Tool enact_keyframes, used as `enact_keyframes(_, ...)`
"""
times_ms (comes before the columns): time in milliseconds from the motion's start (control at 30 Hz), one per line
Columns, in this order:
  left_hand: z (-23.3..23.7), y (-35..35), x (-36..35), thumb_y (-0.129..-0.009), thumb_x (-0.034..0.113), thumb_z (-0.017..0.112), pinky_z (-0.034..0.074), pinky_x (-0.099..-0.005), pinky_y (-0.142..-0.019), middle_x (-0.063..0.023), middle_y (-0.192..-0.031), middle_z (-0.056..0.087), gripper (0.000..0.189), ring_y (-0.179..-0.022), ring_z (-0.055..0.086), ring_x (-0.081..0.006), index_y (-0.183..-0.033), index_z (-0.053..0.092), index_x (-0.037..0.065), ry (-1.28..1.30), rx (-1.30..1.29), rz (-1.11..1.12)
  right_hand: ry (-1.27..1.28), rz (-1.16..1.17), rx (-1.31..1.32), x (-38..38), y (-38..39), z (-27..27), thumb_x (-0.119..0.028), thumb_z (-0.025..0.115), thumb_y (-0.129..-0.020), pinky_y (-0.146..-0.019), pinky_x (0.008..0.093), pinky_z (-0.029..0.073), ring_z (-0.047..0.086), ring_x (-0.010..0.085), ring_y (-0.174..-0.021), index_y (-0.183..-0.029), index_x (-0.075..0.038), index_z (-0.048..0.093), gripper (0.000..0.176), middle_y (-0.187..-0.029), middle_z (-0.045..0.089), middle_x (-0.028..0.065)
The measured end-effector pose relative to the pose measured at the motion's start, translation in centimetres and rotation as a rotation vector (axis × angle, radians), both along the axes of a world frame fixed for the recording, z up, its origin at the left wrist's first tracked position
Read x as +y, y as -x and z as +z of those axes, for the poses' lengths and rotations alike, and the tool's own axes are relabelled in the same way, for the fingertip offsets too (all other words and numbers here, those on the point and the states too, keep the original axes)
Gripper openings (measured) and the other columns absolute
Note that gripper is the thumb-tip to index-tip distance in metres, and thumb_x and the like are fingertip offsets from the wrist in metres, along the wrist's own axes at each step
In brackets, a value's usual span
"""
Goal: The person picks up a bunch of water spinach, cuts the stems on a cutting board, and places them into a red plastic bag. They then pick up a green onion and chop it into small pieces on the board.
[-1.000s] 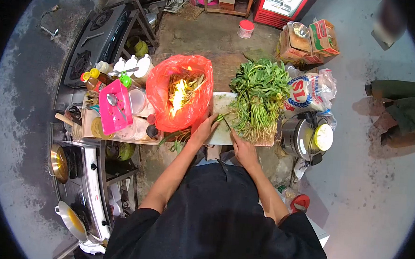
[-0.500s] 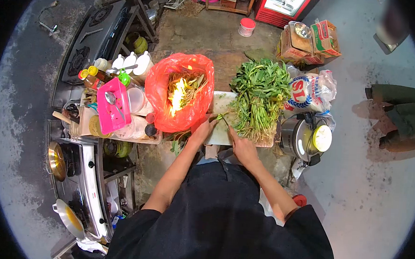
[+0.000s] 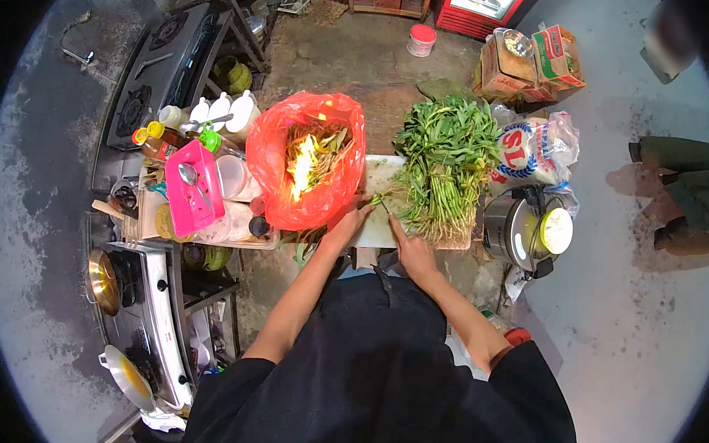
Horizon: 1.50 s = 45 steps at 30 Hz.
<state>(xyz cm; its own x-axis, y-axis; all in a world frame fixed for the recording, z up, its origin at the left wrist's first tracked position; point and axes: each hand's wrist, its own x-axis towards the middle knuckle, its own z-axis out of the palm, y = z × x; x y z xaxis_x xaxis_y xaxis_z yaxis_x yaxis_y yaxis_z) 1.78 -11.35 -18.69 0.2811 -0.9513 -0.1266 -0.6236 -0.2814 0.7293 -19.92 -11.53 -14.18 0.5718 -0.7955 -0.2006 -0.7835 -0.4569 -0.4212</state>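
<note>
On the white cutting board [image 3: 376, 235] my left hand [image 3: 349, 224] pinches a short leafy green stem [image 3: 377, 199] at its fingertips. My right hand [image 3: 415, 257] is closed around a small knife [image 3: 386, 210], whose thin dark blade points at the stem; its handle is hidden in the hand. Right of the hands, a large heap of leafy greens [image 3: 447, 146] lies with its stalks and roots toward me, covering part of the board. Against my left hand stands an open red plastic bag [image 3: 268, 181] holding cut stems and leaves, with a bright flame-like glow over them.
Left of the bag are a pink tray [image 3: 180, 204] with a spoon, and several bottles. A steel pot [image 3: 498, 229] and a printed plastic sack [image 3: 538, 155] stand on the right. Stoves with pans [image 3: 126, 378] line the left side. Another person's legs [image 3: 685, 183] show far right.
Both hands stay almost in place at the stem. The view shifts slightly; nothing is visibly picked up or let go.
</note>
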Motion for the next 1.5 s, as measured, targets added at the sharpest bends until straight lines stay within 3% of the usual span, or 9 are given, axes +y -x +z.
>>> enact_keyframes(200, -0.1, 0.1, 0.1, -0.089, 0.029, 0.073, 0.051, -0.0412, -0.089, -0.0205, -0.112, 0.068, 0.033, -0.102, 0.066, -0.0343, -0.113, 0.072, 0.007, -0.094, 0.076, -0.02, -0.02, -0.015, 0.017, -0.2, -0.1, -0.5, -0.015, 0.051, -0.097, -0.059, 0.0566, 0.052, 0.066, 0.0437, -0.061, -0.158, -0.03, 0.024, 0.069, -0.065, 0.063, 0.0246)
enact_keyframes(300, -1.3, 0.1, 0.5, -0.095, 0.03, 0.065, 0.05, -0.041, -0.092, -0.022, -0.115, 0.068, 0.035, -0.105, 0.066, -0.0342, -0.119, 0.068, 0.006, 0.02, 0.108, -0.047, 0.003, 0.001, 0.022, 0.0, 0.0, -0.2, -0.015, 0.05, -0.098, -0.059, 0.0568, 0.053, 0.066, 0.0441, -0.062, -0.158, -0.032, 0.021, 0.069, -0.067, 0.064, 0.0248)
enact_keyframes(367, -1.2, -0.3, 0.5, -0.099, 0.034, 0.061, 0.048, -0.0427, -0.098, -0.0228, -0.124, 0.065, 0.046, -0.121, 0.061, -0.035, -0.135, 0.055, 0.006, -0.056, 0.227, -0.086, 0.023, 0.006, 0.028, 0.1, -0.1, 0.4, -0.015, 0.05, -0.097, -0.061, 0.0572, 0.053, 0.066, 0.0441, -0.063, -0.159, -0.03, 0.02, 0.071, -0.067, 0.064, 0.0244)
enact_keyframes(900, 5.0, 1.3, 0.9, -0.096, 0.025, 0.064, 0.052, -0.0435, -0.089, -0.0267, -0.111, 0.068, 0.037, -0.106, 0.066, -0.04, -0.123, 0.064, -0.001, -0.003, 0.166, -0.136, -0.111, -0.23, -0.224, -0.1, 0.8, 2.8, -0.018, 0.048, -0.1, -0.067, 0.0581, 0.05, 0.062, 0.0497, -0.068, -0.158, -0.018, 0.024, 0.063, -0.072, 0.063, 0.0296)
enact_keyframes(1000, 5.2, 1.5, 0.8, -0.095, 0.025, 0.065, 0.052, -0.0436, -0.089, -0.0267, -0.111, 0.068, 0.037, -0.106, 0.065, -0.0401, -0.123, 0.064, 0.0, -0.005, 0.152, -0.12, -0.024, -0.279, -0.181, 0.6, 0.3, 3.8, -0.02, 0.049, -0.099, -0.066, 0.0583, 0.049, 0.062, 0.05, -0.067, -0.153, -0.011, 0.032, 0.057, -0.072, 0.064, 0.0295)
enact_keyframes(1167, 4.6, 1.2, 0.9, -0.096, 0.023, 0.063, 0.051, -0.0439, -0.091, -0.0273, -0.111, 0.068, 0.037, -0.107, 0.065, -0.0406, -0.126, 0.062, 0.001, 0.091, 0.17, -0.046, 0.083, -0.265, -0.213, -0.2, -1.4, 3.5, -0.018, 0.05, -0.096, -0.068, 0.0574, 0.049, 0.062, 0.0485, -0.072, -0.124, 0.002, 0.047, 0.034, -0.08, 0.064, 0.028)
enact_keyframes(1300, 2.9, 1.1, 0.9, -0.095, 0.022, 0.065, 0.052, -0.0408, -0.092, -0.0239, -0.119, 0.067, 0.037, -0.11, 0.067, -0.035, -0.125, 0.064, 0.001, 0.084, 0.244, -0.015, 0.221, -0.267, -0.261, -2.6, -3.4, 0.8, -0.013, 0.052, -0.094, -0.072, 0.0556, 0.048, 0.061, 0.0475, -0.081, -0.114, 0.004, 0.048, 0.026, -0.088, 0.062, 0.027)
enact_keyframes(1367, 2.4, 1.5, 0.6, -0.095, 0.023, 0.064, 0.052, -0.0411, -0.091, -0.0242, -0.116, 0.068, 0.035, -0.11, 0.066, -0.0358, -0.123, 0.065, 0.002, 0.053, 0.19, -0.06, 0.263, -0.22, -0.125, -3.4, -4.0, 0.2, -0.007, 0.053, -0.088, -0.081, 0.0482, 0.047, 0.057, 0.0403, -0.096, -0.108, 0.002, 0.05, 0.022, -0.101, 0.057, 0.0234)
enact_keyframes(1500, 2.6, 2.2, 0.4, -0.096, 0.027, 0.064, 0.052, -0.0444, -0.087, -0.0248, -0.109, 0.068, 0.035, -0.104, 0.066, -0.0388, -0.12, 0.066, 0.002, 0.124, -0.002, -0.095, 0.44, -0.188, -0.1, -3.8, -4.0, -1.5, -0.005, 0.052, -0.088, -0.082, 0.0443, 0.047, 0.055, 0.0359, -0.098, -0.103, -0.001, 0.049, 0.016, -0.1, 0.053, 0.0181)
